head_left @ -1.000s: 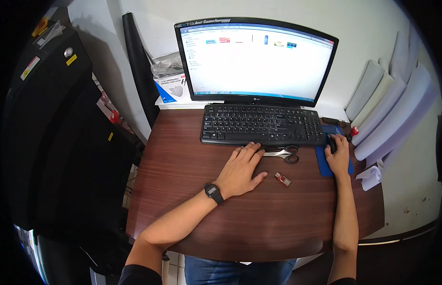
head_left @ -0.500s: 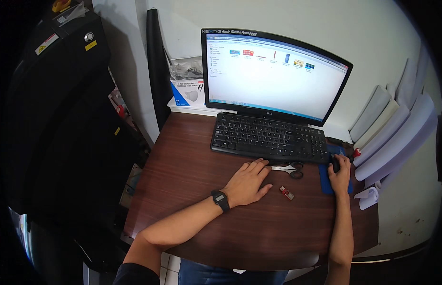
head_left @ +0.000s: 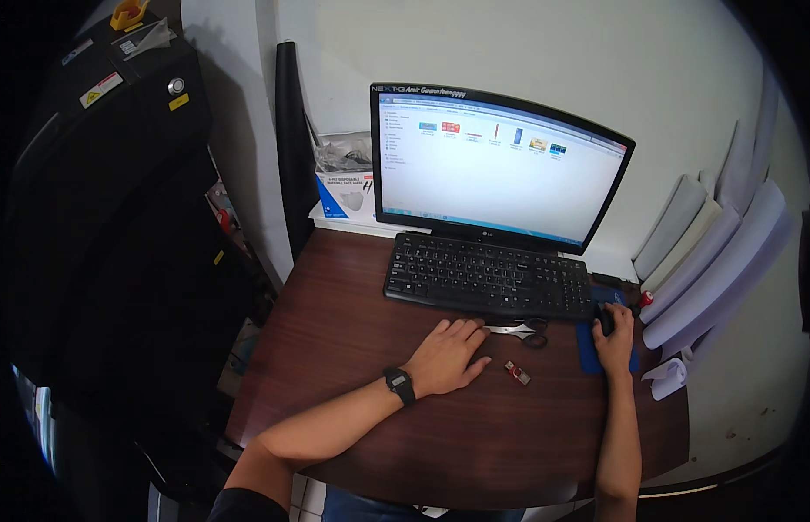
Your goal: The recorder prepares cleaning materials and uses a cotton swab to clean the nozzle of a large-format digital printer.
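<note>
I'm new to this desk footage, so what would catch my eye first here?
The lit monitor at the back of the brown desk stands out most, with a black keyboard before it. The right hand rests on a black mouse on a blue pad; the left hand lies flat beside scissors.

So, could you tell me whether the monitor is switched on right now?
On: the monitor glows white with a row of small icons, above the keyboard.
</note>
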Action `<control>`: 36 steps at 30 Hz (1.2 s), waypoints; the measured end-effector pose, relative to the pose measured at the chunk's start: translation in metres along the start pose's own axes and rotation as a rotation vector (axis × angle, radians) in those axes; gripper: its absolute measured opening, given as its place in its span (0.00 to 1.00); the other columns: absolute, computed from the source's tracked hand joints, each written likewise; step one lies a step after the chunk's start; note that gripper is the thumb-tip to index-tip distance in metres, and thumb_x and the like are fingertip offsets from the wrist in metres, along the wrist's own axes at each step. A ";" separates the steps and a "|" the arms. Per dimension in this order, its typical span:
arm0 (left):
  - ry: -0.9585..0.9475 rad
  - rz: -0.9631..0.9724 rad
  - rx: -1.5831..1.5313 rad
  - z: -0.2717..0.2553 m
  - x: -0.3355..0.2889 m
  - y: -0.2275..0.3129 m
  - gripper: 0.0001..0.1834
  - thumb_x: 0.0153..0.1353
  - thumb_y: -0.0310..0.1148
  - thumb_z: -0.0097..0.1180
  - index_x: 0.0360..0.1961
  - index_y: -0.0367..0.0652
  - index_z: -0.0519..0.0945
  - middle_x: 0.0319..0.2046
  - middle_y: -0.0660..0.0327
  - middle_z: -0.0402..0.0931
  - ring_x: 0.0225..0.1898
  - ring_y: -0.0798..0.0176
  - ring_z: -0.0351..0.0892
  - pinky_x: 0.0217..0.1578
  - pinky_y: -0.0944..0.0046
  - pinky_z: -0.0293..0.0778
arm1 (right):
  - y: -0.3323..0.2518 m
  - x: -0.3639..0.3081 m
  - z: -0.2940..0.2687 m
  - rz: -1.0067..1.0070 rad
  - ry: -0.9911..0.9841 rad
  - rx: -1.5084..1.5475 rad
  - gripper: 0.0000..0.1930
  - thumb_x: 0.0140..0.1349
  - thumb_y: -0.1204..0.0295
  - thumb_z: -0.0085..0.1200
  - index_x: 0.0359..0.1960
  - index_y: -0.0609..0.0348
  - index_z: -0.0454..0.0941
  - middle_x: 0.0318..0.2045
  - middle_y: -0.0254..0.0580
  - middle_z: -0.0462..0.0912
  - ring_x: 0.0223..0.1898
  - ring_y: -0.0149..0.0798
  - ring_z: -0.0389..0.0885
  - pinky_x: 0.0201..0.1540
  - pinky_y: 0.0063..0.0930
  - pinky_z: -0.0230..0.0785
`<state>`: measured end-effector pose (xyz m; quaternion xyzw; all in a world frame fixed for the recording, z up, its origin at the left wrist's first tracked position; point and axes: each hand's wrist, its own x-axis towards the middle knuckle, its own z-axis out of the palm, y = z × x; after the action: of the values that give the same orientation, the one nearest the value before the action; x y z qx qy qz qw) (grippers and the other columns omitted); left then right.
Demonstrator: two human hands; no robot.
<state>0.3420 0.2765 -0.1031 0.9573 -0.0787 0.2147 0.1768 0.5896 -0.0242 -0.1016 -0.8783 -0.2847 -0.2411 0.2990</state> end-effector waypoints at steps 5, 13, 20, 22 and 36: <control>0.005 -0.001 0.010 0.001 0.000 -0.001 0.26 0.70 0.45 0.59 0.61 0.37 0.76 0.59 0.54 0.74 0.57 0.53 0.74 0.56 0.55 0.67 | 0.003 0.000 0.002 -0.009 0.001 -0.007 0.21 0.57 0.74 0.64 0.54 0.63 0.81 0.55 0.54 0.78 0.60 0.58 0.76 0.65 0.44 0.69; 0.012 0.007 0.004 0.000 0.000 -0.002 0.26 0.69 0.45 0.59 0.60 0.37 0.76 0.58 0.53 0.74 0.58 0.53 0.74 0.56 0.55 0.67 | 0.003 0.001 0.004 -0.010 0.007 -0.013 0.21 0.57 0.74 0.65 0.53 0.63 0.81 0.56 0.54 0.78 0.60 0.57 0.75 0.65 0.44 0.68; -0.004 -0.037 -0.002 -0.002 -0.001 0.001 0.26 0.68 0.44 0.60 0.60 0.37 0.77 0.60 0.51 0.74 0.61 0.50 0.73 0.59 0.53 0.67 | 0.003 -0.001 0.005 -0.021 0.019 -0.018 0.21 0.57 0.73 0.64 0.54 0.62 0.81 0.56 0.54 0.78 0.60 0.58 0.75 0.65 0.45 0.68; 0.037 -0.021 -0.002 0.000 0.002 0.002 0.25 0.68 0.43 0.61 0.59 0.37 0.77 0.60 0.51 0.74 0.62 0.50 0.72 0.61 0.52 0.66 | 0.006 -0.002 0.003 -0.016 0.027 -0.020 0.21 0.57 0.73 0.64 0.54 0.63 0.81 0.56 0.54 0.78 0.60 0.58 0.75 0.65 0.45 0.69; 0.187 -0.034 0.115 0.055 0.095 -0.008 0.24 0.74 0.45 0.52 0.58 0.35 0.78 0.61 0.48 0.74 0.65 0.46 0.70 0.70 0.46 0.60 | 0.002 0.003 0.006 -0.016 0.048 -0.022 0.24 0.57 0.70 0.63 0.56 0.64 0.79 0.55 0.51 0.77 0.58 0.57 0.76 0.61 0.47 0.70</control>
<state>0.4498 0.2557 -0.1107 0.9429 -0.0329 0.3041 0.1317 0.5942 -0.0208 -0.1049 -0.8734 -0.2816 -0.2674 0.2939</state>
